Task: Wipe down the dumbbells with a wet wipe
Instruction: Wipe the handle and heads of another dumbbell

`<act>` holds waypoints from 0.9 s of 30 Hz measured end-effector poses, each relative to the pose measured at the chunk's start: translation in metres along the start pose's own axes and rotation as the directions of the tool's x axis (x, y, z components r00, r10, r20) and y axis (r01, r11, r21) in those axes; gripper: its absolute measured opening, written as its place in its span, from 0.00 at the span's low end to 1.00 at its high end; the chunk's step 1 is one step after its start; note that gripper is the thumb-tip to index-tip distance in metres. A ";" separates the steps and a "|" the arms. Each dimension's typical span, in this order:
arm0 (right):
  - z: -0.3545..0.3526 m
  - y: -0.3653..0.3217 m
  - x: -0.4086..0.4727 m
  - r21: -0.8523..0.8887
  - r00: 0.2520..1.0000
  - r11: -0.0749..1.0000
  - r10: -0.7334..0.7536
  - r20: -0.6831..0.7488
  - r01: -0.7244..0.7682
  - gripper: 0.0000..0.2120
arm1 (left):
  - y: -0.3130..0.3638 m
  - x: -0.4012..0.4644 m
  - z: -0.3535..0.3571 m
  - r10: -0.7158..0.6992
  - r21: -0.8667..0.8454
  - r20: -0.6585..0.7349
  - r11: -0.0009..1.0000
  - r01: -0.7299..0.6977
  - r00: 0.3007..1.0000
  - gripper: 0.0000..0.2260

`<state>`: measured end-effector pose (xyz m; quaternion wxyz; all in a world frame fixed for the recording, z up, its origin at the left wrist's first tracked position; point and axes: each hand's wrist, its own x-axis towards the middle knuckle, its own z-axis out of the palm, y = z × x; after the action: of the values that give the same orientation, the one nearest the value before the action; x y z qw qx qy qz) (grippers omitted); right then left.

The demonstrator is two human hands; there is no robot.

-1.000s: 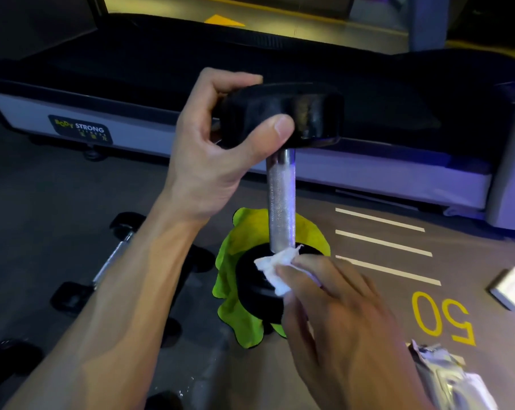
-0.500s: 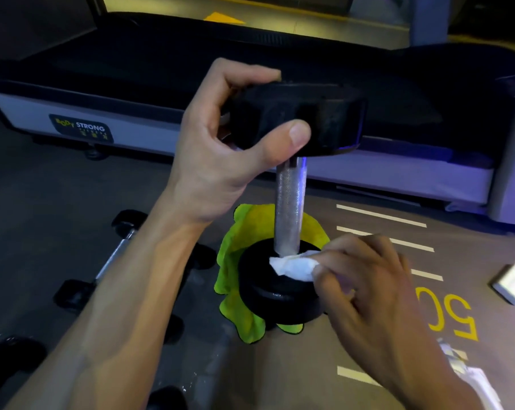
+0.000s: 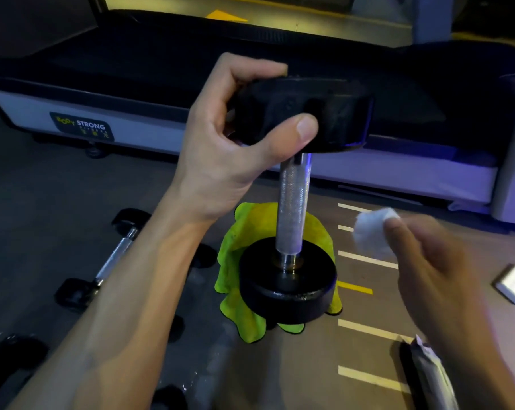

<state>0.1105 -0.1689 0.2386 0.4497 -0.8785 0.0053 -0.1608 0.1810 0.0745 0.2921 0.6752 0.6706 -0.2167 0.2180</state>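
Black round-headed dumbbell with knurled steel handle (image 3: 293,208), upright on a lime-green cloth (image 3: 235,279).
Left hand (image 3: 229,149) grasps its top head; right hand (image 3: 428,270) pinches a crumpled white wet wipe (image 3: 368,232) apart.

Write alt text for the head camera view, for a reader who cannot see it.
A person's left hand grips the top head of a black round-headed dumbbell with a knurled steel handle, standing upright on a crumpled lime-green cloth on the gym floor. Their right hand holds a bunched white wet wipe off to the right, clear of the dumbbell.
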 end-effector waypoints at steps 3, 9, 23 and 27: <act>0.015 -0.003 0.004 -0.019 0.995 1.000 0.020 0.096 -0.018 0.11 | -0.001 0.001 0.003 0.007 -0.003 -0.002 1.000 -0.007 1.000 0.20; 0.046 -0.044 0.019 0.109 0.825 0.957 0.172 0.539 -0.270 0.17 | 0.000 0.000 0.004 0.013 0.000 0.007 1.000 -0.013 1.000 0.20; 0.007 -0.027 -0.001 0.457 0.910 0.870 -0.023 0.414 -0.185 0.13 | -0.002 0.002 0.002 -0.009 0.018 0.002 1.000 0.009 1.000 0.20; 0.007 -0.018 0.017 0.184 0.965 0.982 -0.002 0.261 -0.048 0.03 | -0.004 0.002 0.002 0.006 0.042 -0.002 0.999 -0.006 1.000 0.20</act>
<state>0.1265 -0.1555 0.2534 0.5296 -0.8454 -0.0587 -0.0385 0.1845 0.0727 0.2901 0.6604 0.6838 -0.2135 0.2252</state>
